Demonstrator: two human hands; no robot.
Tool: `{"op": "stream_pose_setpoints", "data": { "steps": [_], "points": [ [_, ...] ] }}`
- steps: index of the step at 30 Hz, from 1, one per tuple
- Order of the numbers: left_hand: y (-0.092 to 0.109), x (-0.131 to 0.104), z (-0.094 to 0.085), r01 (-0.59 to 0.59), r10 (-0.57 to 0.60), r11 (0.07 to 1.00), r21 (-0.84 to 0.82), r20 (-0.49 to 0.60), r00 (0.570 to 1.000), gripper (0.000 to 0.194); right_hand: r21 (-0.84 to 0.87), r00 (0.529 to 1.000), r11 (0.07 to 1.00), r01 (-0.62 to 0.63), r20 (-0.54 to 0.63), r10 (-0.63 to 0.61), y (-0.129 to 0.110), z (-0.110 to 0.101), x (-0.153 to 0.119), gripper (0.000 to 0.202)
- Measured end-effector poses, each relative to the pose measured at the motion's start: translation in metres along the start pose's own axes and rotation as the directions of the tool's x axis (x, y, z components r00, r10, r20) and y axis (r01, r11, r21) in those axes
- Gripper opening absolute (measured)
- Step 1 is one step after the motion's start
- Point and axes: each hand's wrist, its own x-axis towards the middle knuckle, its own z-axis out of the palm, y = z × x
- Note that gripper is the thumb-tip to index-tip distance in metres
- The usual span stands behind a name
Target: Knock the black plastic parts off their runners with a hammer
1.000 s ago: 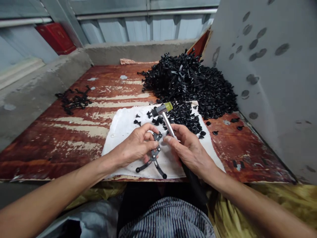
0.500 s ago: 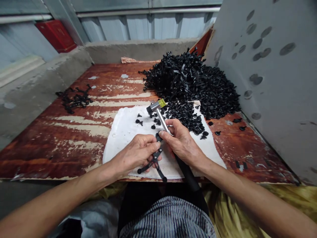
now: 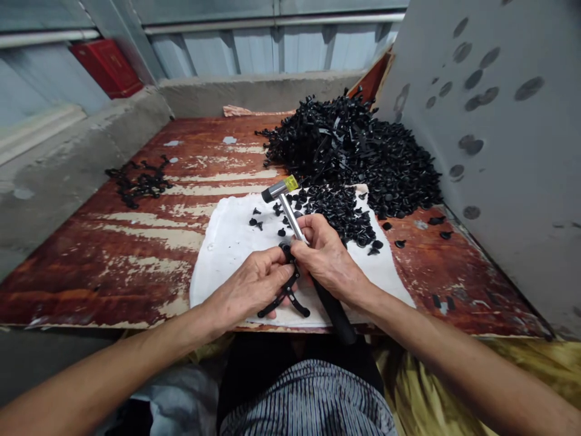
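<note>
My left hand [image 3: 256, 280] pinches a black jointed bracket with splayed arms [image 3: 293, 289] over the front of a white cloth [image 3: 227, 242]. My right hand [image 3: 329, 257] is closed round a mallet [image 3: 289, 215] with a metal shaft and a black grip. The mallet's head has one black face and one yellow face and points away from me. My right fingertips are close to the bracket's upper end; whether they touch it I cannot tell. Beyond my hands, small black disc-headed plugs [image 3: 347, 212] are scattered and heaped on the cloth.
At the back right rises a large pile of black parts [image 3: 336, 142], beside a grey spotted panel [image 3: 472, 151]. A smaller cluster of black brackets [image 3: 138, 180] lies on the left of the worn red-brown table [image 3: 149, 242]. A red box [image 3: 108, 68] hangs at the back left.
The mallet's head has shifted slightly left and away from me, and its grip end has swung left. The bracket's lower arms have moved slightly right and up. Both hands keep their holds.
</note>
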Motion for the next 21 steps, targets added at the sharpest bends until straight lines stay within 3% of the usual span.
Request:
{"op": "stream_pose_setpoints", "data": {
  "steps": [6,13,21],
  "points": [
    [-0.002,0.001,-0.001,-0.025,0.024,1.0,-0.019,-0.041,0.999,0.02,-0.003,1.0,1.0,0.005,0.012,-0.005,0.0,-0.002,0.001,0.021],
    [0.002,0.017,-0.013,0.008,-0.024,0.983,-0.182,-0.089,0.996,0.024,-0.005,0.989,0.999,0.049,-0.138,-0.049,-0.01,-0.021,-0.019,0.017],
    [0.001,0.028,-0.017,0.033,-0.049,0.976,-0.213,-0.068,0.996,0.026,0.11,0.978,0.993,-0.052,-0.193,0.073,0.001,-0.033,-0.051,0.025]
  ]
}}
